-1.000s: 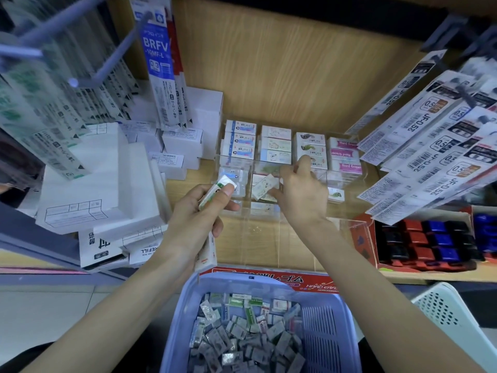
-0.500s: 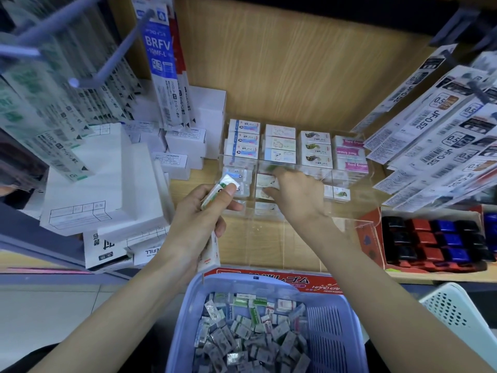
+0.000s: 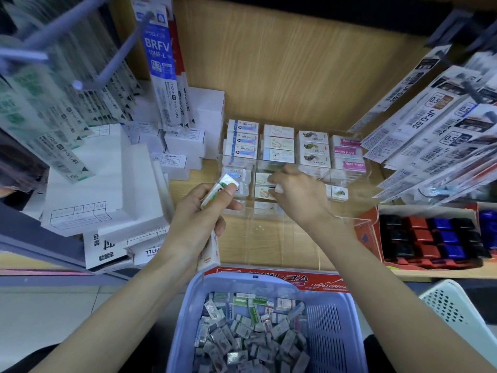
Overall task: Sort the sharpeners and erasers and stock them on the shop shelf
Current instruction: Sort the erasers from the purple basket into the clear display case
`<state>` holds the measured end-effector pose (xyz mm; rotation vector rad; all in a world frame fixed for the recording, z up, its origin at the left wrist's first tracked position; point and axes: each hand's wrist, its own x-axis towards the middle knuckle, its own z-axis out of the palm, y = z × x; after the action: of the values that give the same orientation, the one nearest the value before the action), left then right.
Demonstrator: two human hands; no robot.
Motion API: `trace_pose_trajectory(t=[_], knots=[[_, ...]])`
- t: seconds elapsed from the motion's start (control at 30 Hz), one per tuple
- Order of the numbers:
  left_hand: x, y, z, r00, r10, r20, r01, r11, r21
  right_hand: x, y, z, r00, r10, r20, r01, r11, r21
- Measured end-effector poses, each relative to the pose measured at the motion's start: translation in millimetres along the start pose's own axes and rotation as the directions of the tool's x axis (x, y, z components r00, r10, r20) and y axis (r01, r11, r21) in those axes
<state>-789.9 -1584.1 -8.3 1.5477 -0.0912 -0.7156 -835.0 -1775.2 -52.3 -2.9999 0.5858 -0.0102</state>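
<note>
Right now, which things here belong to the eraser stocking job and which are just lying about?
Job: green-and-white eraser, left hand, right hand, clear divided tray, blue basket, loose erasers.
Lying about: white boxes, hanging refill packs, red tray, white basket.

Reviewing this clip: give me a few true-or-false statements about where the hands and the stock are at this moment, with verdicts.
1. The left hand grips a green-and-white wrapped eraser. True.
2. The right hand is down in the lavender plastic basket. False: it reaches into the clear acrylic divided tray on the shelf.
3. The basket holds many small wrapped erasers. True.
4. The pink "Hard Eraser" packs fill the tray's leftmost column. False: they are in its rightmost column.
5. The red cardboard tray of black, red and blue items stands right of the clear tray. True.
</note>
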Motion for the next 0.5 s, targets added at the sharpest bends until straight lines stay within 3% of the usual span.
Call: trace_pose_trajectory(t=[0.13, 0.2, 0.23, 0.27, 0.33, 0.4, 0.5], knots=[[0.2, -1.0, 0.8, 1.000, 0.008, 0.001, -0.008, 1.000, 0.011, 1.9, -0.1, -3.4, 0.998, -0.024, 0.050, 0.026, 0.999, -0.024], [-0.3, -0.5, 1.2, 1.000, 0.010, 0.006, -0.010, 1.000, 0.014, -4.6, -0.8, -7.5, 0.999, 0.037, 0.023, -0.039, 0.992, 0.123], [-0.1, -0.1, 1.1, 1.000, 0.011, 0.009, -0.011, 1.000, 0.014, -10.6, -0.8, -10.7, 0.996, 0.090, 0.001, -0.087, 0.955, 0.283], [0.2, 0.0, 0.9, 1.000, 0.012, 0.012, -0.012, 1.000, 0.013, -18.4, -1.2, -15.2, 0.990, 0.143, -0.005, -0.123, 0.870, 0.478], [0.7, -0.5, 1.3, 1.000, 0.010, 0.021, -0.011, 1.000, 0.013, -37.4, -3.1, -24.8, 0.978, 0.181, 0.103, -0.189, 0.568, 0.801], [0.2, -1.6, 2.8, 0.999, 0.006, 0.041, -0.007, 1.000, 0.014, -55.2, -4.6, -30.3, 0.974, 0.119, 0.192, -0.221, 0.319, 0.922], [-1.6, -3.5, 5.4, 0.997, 0.003, 0.082, -0.004, 1.000, 0.016, -73.8, -5.1, -30.7, 0.983, 0.060, 0.172, -0.180, 0.190, 0.965]])
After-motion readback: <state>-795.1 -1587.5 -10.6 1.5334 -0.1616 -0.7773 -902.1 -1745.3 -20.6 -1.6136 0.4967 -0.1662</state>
